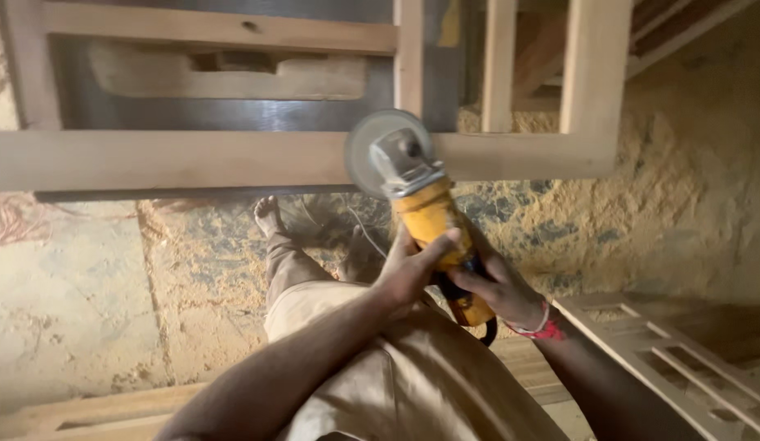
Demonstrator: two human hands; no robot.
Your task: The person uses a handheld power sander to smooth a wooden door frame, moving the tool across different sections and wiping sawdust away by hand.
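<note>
— Nearest the lens are the two forearms and the tan trousers, one bare foot (268,214) far out on the sawdust floor. What do the hands hold?

— Both are on a yellow angle grinder (433,233). The left hand (410,269) wraps its body from the left, thumb laid across the top, fingers clenched round it. The right hand (498,287), with a red band at the wrist, grips the rear end from the right, fingers closed underneath.

— Which way does the tool lie?

— Its long axis runs from the hands away and slightly left; the grey head and round disc (382,151) sit at the far end, well beyond the fingers.

— And the disc meets what?

— It overlaps the long horizontal rail of a pale wooden frame (176,159). I cannot tell whether it touches. The left hand is nearer the disc.

— Anything else?

— A slatted wooden piece (682,359) lies near right.
</note>
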